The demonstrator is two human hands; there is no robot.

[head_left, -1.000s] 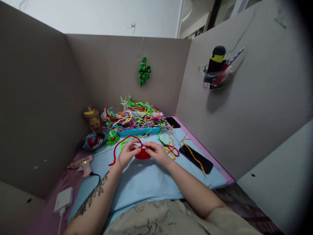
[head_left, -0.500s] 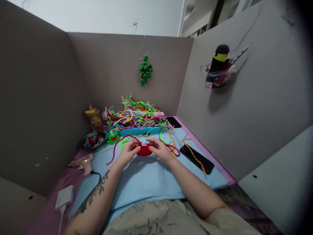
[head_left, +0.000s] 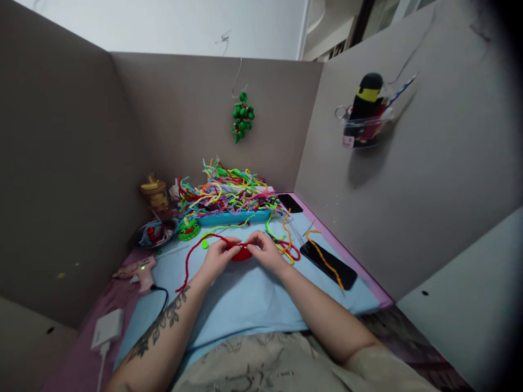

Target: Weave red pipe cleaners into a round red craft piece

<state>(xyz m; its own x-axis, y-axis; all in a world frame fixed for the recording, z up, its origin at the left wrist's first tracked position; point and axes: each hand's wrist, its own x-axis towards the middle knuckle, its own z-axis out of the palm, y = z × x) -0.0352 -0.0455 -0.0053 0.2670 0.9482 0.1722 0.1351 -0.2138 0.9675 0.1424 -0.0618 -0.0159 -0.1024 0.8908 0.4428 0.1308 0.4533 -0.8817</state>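
A small red piece of yarn work (head_left: pixel 242 253) is pinched between both hands above the light blue cloth (head_left: pixel 241 305). My left hand (head_left: pixel 219 255) grips its left edge with thumb and fingers, and my right hand (head_left: pixel 263 251) has hold of the right edge. From the left side a long red yarn tail (head_left: pixel 188 258) loops out and hangs down toward my left wrist. Fingers cover much of the piece's upper rim. Left of the hands rests a green yarn piece with a face (head_left: pixel 188 230).
Behind the hands, a blue tray (head_left: pixel 232 218) overflows with colourful yarn strands (head_left: pixel 232 188). A pink glue gun (head_left: pixel 145 272), a white box (head_left: pixel 108 329) and a dark bowl (head_left: pixel 141 235) are at left. A phone (head_left: pixel 329 264) lies right, orange yarn (head_left: pixel 327 261) across it.
My fingers have closed in over the top of the red piece, and less of it shows. The red tail has swung lower, its loose end now by my left forearm.
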